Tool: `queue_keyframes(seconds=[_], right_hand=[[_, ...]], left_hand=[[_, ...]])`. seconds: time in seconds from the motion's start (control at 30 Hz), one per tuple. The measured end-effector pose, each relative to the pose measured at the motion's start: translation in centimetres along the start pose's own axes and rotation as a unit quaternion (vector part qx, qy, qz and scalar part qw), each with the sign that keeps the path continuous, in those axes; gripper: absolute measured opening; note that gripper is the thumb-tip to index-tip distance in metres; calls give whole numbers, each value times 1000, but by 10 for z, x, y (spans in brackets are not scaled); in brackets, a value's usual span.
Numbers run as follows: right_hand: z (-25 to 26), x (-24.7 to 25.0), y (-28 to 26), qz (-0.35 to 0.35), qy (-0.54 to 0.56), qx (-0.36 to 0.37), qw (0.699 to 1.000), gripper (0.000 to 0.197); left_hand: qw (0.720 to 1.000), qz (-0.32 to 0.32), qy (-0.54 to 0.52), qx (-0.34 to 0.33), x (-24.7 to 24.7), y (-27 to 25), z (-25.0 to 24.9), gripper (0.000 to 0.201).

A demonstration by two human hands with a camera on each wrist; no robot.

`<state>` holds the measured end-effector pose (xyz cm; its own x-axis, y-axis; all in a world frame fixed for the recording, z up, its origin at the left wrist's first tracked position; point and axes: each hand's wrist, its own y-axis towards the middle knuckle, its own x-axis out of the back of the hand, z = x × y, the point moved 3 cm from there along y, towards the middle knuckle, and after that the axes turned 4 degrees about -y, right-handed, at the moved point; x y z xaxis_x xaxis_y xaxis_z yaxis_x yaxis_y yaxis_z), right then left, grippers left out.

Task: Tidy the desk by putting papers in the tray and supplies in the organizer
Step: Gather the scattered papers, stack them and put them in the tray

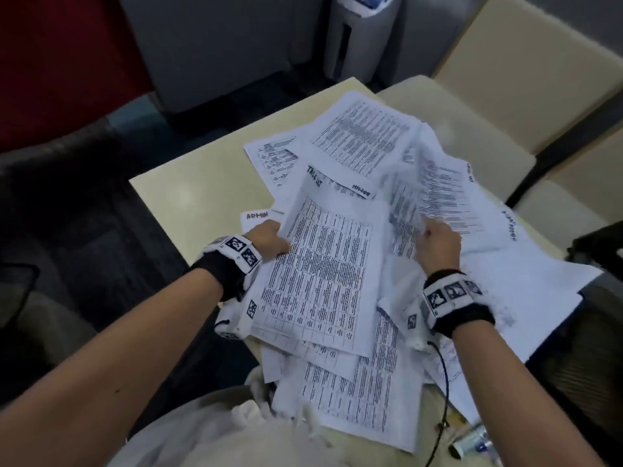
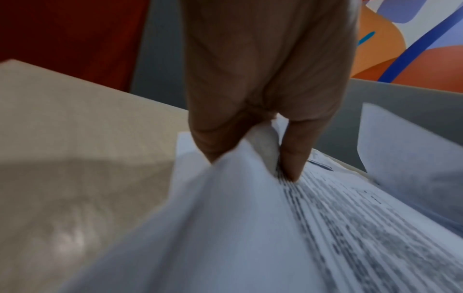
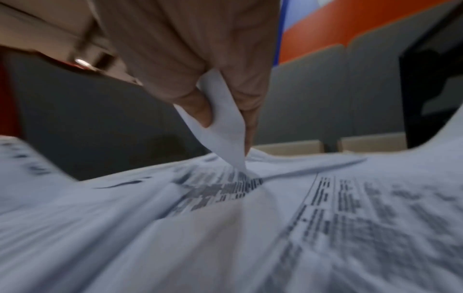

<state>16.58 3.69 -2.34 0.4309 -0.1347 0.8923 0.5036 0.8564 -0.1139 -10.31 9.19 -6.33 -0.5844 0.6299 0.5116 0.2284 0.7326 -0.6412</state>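
Note:
Several printed paper sheets (image 1: 337, 251) lie in a loose overlapping heap across the cream desk (image 1: 188, 190). My left hand (image 1: 269, 239) grips the left edge of a table-printed sheet (image 2: 250, 198), thumb on top and fingers beneath. My right hand (image 1: 435, 244) pinches the edge of another sheet (image 3: 223, 123) and lifts it off the heap between thumb and fingers. Neither a tray nor an organizer is in view.
Cream chairs (image 1: 505, 106) stand beyond the desk's far right side. A grey machine (image 1: 364, 35) stands against the back wall. A small tube-like item (image 1: 472, 439) lies at the near right edge, next to a dark cord (image 1: 441, 392). Bare desk shows at the left.

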Motion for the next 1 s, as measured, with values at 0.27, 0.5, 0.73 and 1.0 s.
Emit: queue_keyframes(seconds=[0.27, 0.5, 0.73, 1.0], right_hand=[[-27, -38, -137, 154, 14, 133, 979, 50], [-94, -31, -119, 146, -159, -68, 974, 70], [-118, -2, -110, -39, 10, -98, 994, 25], [-103, -33, -109, 106, -160, -131, 973, 81]], left_hand=[[921, 68, -368, -107, -42, -36, -53, 98], [1000, -24, -8, 15, -54, -30, -34, 11], [996, -79, -39, 22, -58, -40, -15, 15], [993, 48, -104, 6, -84, -57, -33, 17]])
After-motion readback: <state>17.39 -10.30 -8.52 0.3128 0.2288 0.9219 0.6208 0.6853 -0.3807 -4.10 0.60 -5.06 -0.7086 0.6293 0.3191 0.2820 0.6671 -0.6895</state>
